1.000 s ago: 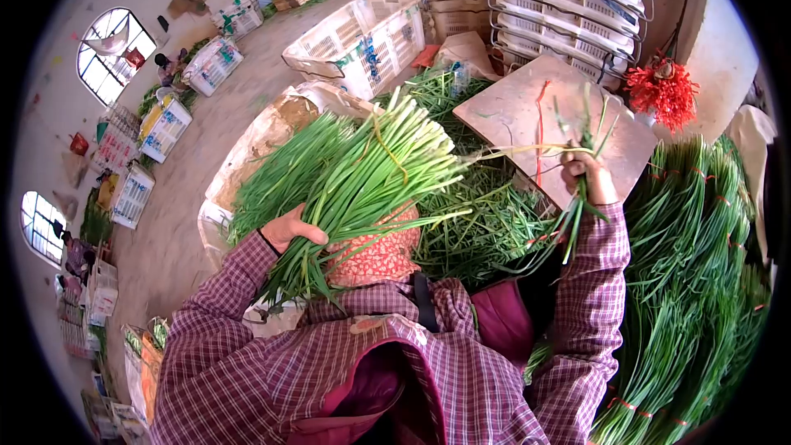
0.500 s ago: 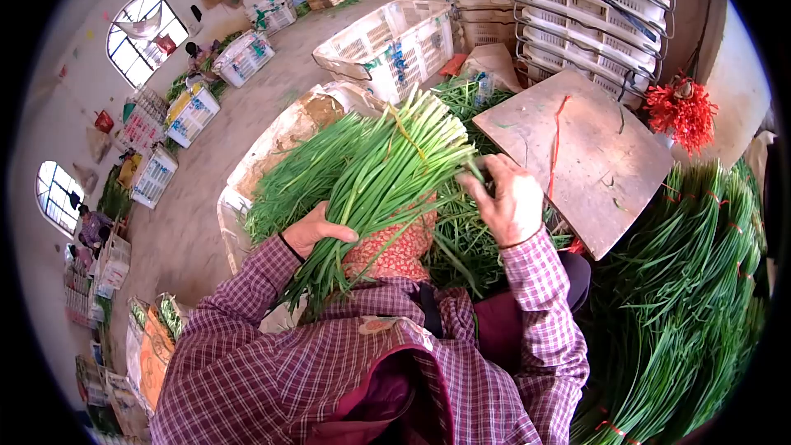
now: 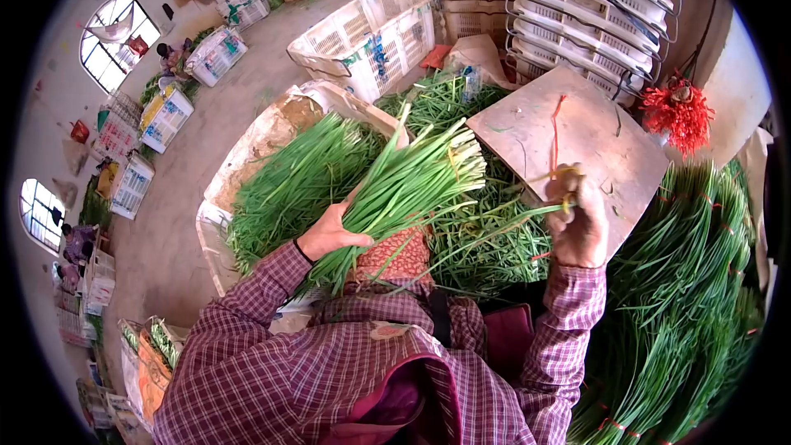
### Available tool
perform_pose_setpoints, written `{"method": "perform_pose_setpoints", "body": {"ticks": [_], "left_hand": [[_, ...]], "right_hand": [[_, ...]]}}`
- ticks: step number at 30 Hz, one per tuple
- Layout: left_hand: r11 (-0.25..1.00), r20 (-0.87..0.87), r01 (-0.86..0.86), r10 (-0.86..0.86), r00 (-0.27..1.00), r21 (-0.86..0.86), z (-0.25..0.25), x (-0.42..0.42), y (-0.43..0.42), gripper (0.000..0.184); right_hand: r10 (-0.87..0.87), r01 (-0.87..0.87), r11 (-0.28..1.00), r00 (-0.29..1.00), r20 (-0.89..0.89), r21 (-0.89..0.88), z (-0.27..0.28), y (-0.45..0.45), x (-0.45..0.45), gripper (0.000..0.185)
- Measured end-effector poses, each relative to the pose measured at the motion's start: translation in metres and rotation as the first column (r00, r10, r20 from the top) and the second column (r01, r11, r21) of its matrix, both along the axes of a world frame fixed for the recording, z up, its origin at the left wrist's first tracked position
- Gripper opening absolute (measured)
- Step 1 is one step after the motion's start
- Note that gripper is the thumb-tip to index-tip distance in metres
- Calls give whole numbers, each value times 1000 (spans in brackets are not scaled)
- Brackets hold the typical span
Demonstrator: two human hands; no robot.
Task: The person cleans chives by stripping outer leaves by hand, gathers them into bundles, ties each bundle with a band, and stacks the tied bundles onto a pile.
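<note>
My left hand [image 3: 334, 232] is wrapped round the lower part of a thick bunch of chives [image 3: 412, 185], whose pale stem ends point up and right. To the right of the bunch, my right hand [image 3: 581, 227] is raised with its fingers closed on a few loose chive strands [image 3: 515, 221]. Yellowish bits stick out at its fingertips, and one long green strand trails left towards my lap. Beyond my left hand, more chives [image 3: 297, 177] lie in a dirty white crate [image 3: 218, 239]. Loose leaves [image 3: 494, 251] are heaped between the bunch and my right hand.
A flat board [image 3: 577, 136] lies at the right with a red tie [image 3: 556, 132] on it. Red ties [image 3: 677, 119] hang beside stacked white crates [image 3: 581, 16]. Tied chive bundles [image 3: 676, 305] fill the right side. Another white crate [image 3: 362, 41] stands ahead; people sit far left.
My right hand has moved right, away from the stem ends, carrying strands with it. My left hand still grips the bunch, which has shifted slightly right and down.
</note>
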State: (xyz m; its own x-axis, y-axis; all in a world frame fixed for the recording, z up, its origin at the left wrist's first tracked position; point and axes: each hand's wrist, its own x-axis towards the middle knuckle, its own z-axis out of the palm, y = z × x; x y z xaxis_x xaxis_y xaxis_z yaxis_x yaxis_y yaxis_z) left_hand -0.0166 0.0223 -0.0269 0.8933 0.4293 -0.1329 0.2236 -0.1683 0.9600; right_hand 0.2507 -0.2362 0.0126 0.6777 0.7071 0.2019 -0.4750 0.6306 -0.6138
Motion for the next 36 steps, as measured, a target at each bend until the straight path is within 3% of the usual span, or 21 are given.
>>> {"method": "perform_pose_setpoints", "body": {"ticks": [2,4,5,6,7,8,10,12,14,16,18,20,22,24,26,28,29,31,32,34,36], "left_hand": [[999,-50,3,-2,999,35,-10,-3,8,60],[1000,-54,-3,4,999,20,-14,-6,12,60],[997,-40,7,-4,999,83,-13,-7,13,61],[989,-25,19,-15,1000,148,-13,-8,15,61],[989,-23,20,-17,1000,143,-13,-9,15,61],[979,-10,26,-25,1000,202,-16,-9,15,62],[964,-1,29,-29,1000,264,-17,-11,14,63],[941,-34,32,-21,999,336,-16,-12,14,65],[921,1,12,-13,1000,389,-12,-11,11,63],[898,37,-11,-6,999,440,-6,-10,9,62],[871,-17,-30,44,999,490,-1,-8,10,56],[866,14,-37,35,999,499,-2,-8,12,53],[859,78,-50,11,997,510,-8,-10,18,70],[858,85,-56,15,996,510,-12,-13,22,66],[920,86,-71,41,995,386,-14,-17,26,63],[935,83,-81,56,995,344,-11,-20,26,59],[968,65,-95,82,995,233,-8,-21,26,57],[995,23,-105,105,994,-4,-1,-22,25,55],[995,18,-98,98,995,-2,0,-22,24,55],[979,7,-121,123,992,-166,1,-22,23,60],[974,-11,-164,164,986,-156,-12,-27,30,66]], "right_hand": [[-40,24,986,995,94,166,13,-10,11,21],[-99,113,993,963,251,-44,14,-18,12,19],[-16,202,938,836,548,-281,17,-17,8,19],[139,314,808,721,678,-499,25,-5,-3,22],[141,505,753,501,854,-421,6,15,-7,24],[139,728,597,321,937,-338,-2,41,-26,24],[80,792,547,274,958,-272,-8,70,-41,28],[66,877,468,82,994,-104,-11,92,-48,33],[212,922,376,15,977,-96,-21,109,-47,37],[199,856,492,71,978,-162,-30,118,-44,30],[158,826,552,32,987,-115,-30,116,-43,23],[75,846,533,-22,997,-22,-26,108,-40,17],[55,888,460,-54,997,23,-24,96,-29,13],[22,932,352,-105,994,90,-27,80,-5,17],[48,974,192,-127,991,116,-31,59,16,19],[120,988,109,-126,985,113,-37,36,28,17],[119,988,109,-125,985,112,-44,30,29,17],[378,992,74,65,924,-100,-62,21,27,16],[397,973,128,128,909,-193,-63,22,14,15],[249,919,336,126,960,-208,-61,33,-5,14],[164,837,446,271,949,-316,-44,47,-25,15]]}}
